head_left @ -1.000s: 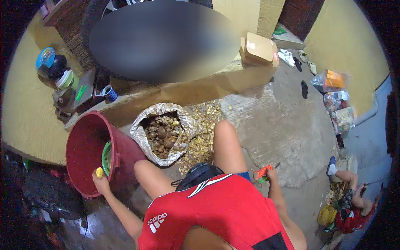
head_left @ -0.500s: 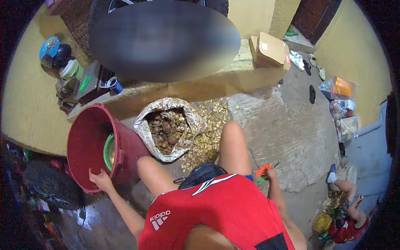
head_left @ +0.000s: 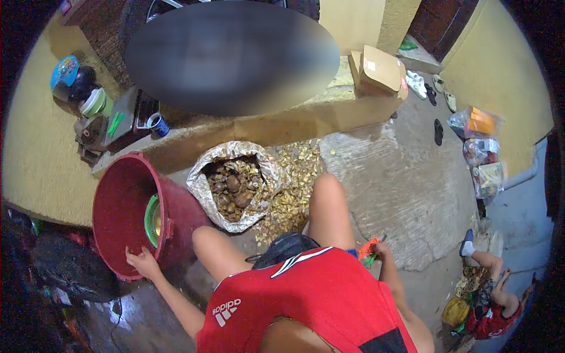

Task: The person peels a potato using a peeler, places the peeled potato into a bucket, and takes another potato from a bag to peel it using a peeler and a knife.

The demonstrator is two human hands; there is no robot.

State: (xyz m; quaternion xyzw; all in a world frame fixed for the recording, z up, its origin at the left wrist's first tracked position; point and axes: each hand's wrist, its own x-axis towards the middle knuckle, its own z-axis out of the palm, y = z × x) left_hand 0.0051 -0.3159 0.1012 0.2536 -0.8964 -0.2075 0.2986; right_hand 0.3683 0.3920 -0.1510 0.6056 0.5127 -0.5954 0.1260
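My left hand point(head_left: 143, 263) hangs over the near rim of a tall dark-red bucket point(head_left: 187, 212), its fingers stretched and apart with nothing seen in them. Inside the bucket is a green basket point(head_left: 152, 220), with something pale yellow partly showing. My right hand point(head_left: 383, 249), beside my right knee, is closed around a small object with a thin dark tip; its kind is unclear. Touching that hand is an orange-and-green piece point(head_left: 368, 248). In front of my knees, a white sack point(head_left: 203, 203) with a rolled-down rim holds brown roundish produce point(head_left: 233, 184) and peelings.
Pale peelings point(head_left: 291, 176) cover the floor right of the sack. A low ledge point(head_left: 259, 129) runs behind, carrying a blue cup point(head_left: 158, 125) and cardboard boxes point(head_left: 379, 70). Plastic bags point(head_left: 479, 153) and footwear point(head_left: 416, 84) lie at right. Another person point(head_left: 491, 306) sits at lower right.
The view has shifted slightly, so the bucket and sack sit a little lower. My left hand stays at the bucket rim. My right hand has barely moved, with the orange-and-green piece still beside it.
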